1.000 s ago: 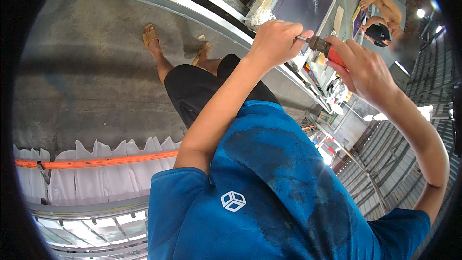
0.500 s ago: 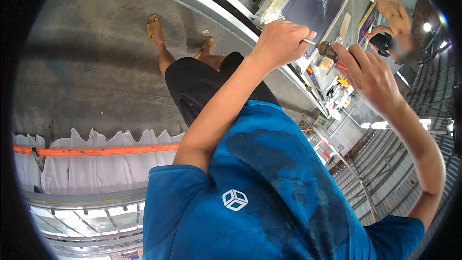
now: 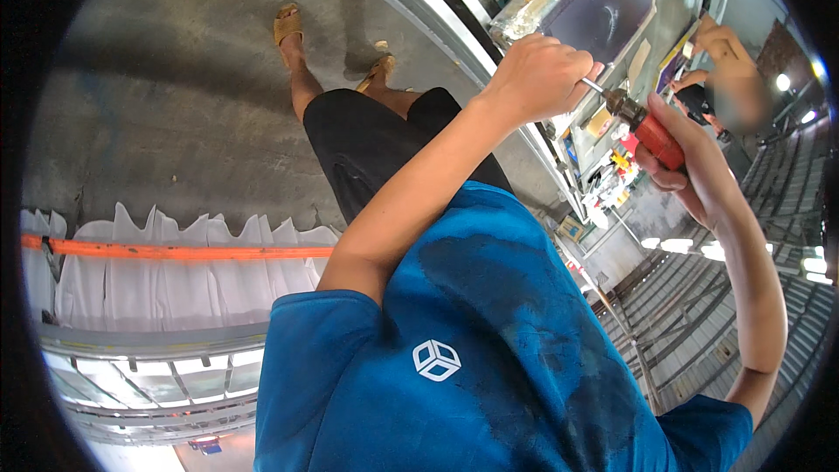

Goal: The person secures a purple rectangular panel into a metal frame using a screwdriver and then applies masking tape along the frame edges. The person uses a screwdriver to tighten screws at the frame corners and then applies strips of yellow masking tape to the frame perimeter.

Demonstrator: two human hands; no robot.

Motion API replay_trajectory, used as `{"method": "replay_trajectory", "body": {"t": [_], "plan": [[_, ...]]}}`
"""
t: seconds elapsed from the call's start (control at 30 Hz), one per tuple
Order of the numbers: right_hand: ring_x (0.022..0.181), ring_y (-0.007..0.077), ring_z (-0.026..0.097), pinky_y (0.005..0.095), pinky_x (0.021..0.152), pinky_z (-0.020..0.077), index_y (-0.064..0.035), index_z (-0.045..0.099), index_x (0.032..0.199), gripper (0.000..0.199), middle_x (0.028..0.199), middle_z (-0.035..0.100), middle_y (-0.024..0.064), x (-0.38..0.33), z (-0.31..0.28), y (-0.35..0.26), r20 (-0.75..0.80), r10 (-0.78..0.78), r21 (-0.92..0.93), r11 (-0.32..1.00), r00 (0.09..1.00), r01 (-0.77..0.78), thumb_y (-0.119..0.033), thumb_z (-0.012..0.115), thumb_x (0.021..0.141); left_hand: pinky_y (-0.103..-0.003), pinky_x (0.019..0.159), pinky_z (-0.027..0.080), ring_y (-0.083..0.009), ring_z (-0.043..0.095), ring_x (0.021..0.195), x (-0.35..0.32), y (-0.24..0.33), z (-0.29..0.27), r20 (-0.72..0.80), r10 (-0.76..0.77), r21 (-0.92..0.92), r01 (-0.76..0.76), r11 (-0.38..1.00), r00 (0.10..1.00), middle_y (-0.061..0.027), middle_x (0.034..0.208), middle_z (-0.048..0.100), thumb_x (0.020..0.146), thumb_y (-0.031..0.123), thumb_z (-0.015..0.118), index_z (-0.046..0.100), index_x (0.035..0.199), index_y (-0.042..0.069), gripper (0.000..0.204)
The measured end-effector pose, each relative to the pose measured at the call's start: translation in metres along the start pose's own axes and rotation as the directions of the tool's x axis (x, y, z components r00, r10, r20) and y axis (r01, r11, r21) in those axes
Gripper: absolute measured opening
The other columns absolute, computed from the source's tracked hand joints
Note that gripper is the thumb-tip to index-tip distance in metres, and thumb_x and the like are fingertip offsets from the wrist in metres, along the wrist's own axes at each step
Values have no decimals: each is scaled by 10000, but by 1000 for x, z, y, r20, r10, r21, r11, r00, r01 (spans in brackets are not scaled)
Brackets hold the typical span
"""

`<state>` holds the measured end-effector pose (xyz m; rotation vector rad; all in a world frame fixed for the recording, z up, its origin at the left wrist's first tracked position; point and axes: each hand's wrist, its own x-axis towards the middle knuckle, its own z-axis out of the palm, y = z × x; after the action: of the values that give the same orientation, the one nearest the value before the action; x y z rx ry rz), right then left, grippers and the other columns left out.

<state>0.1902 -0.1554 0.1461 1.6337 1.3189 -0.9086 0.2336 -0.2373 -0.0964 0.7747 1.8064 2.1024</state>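
A red-bodied tool (image 3: pixel 660 142) with a dark metal chuck lies in my right hand (image 3: pixel 699 162). The fingers wrap its body, and the thumb lies along it near the chuck. From the chuck a thin metal shaft (image 3: pixel 594 86) runs toward my left hand (image 3: pixel 542 77). That hand is closed, its thumb and forefinger pinching the shaft's far end, whose tip is hidden. Both hands are raised in front of me, with the tool held in the air and tilted.
Beyond my hands stands a bench with a dark framed panel (image 3: pixel 603 13). A metal rail (image 3: pixel 459 35) edges it. A co-worker (image 3: pixel 730 57) bends over at the far right. A white pleated sheet (image 3: pixel 175 275) hangs by an orange bar (image 3: pixel 192 251) at left.
My right hand has shifted from the chuck, where its fingertips were, to a grip around the red body, which now shows. My left hand still pinches the shaft, slightly farther right.
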Motion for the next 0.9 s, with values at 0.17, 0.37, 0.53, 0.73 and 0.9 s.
{"method": "replay_trajectory", "body": {"t": [0.17,0.37,0.53,0.73,0.9], "plan": [[688,172,588,321,565,465,-74,588,1274,434,848,581,43,-12,9,7,425,-747,-905,-335,511,264,-177,739,880,-433,626,488,-315,614,651,2,3,-6,79,-87,25,85,996,993,-92,632,592,914,206,656,588,692,91,260],[557,146,476,303,540,396,-56,583,1255,380,694,520,23,-9,13,6,20,-620,-779,482,785,400,-231,645,924,-396,641,464,-255,589,712,1,16,-3,-73,-9,-10,8,1000,997,-39,712,590,847,175,698,617,737,105,154],[440,26,294,218,452,240,-57,585,1216,429,631,473,-44,-10,14,6,83,71,186,979,994,-86,-434,460,1052,-402,582,459,-279,560,582,0,8,4,-9,-3,37,3,999,1000,-48,578,558,878,194,695,588,635,106,280],[695,243,599,366,627,498,-4,534,1337,602,869,573,115,-15,5,18,459,-718,-888,-393,524,239,-114,785,800,-412,573,458,-292,552,553,1,9,9,-43,-86,-12,85,996,995,-62,542,543,893,230,695,568,587,100,356],[560,145,511,283,498,374,46,549,1284,470,678,490,17,-2,11,28,-46,-597,-724,573,801,385,-277,653,960,-420,592,466,-285,589,599,3,15,1,-72,-36,32,38,999,997,-66,554,552,897,252,686,581,601,102,349]]}}
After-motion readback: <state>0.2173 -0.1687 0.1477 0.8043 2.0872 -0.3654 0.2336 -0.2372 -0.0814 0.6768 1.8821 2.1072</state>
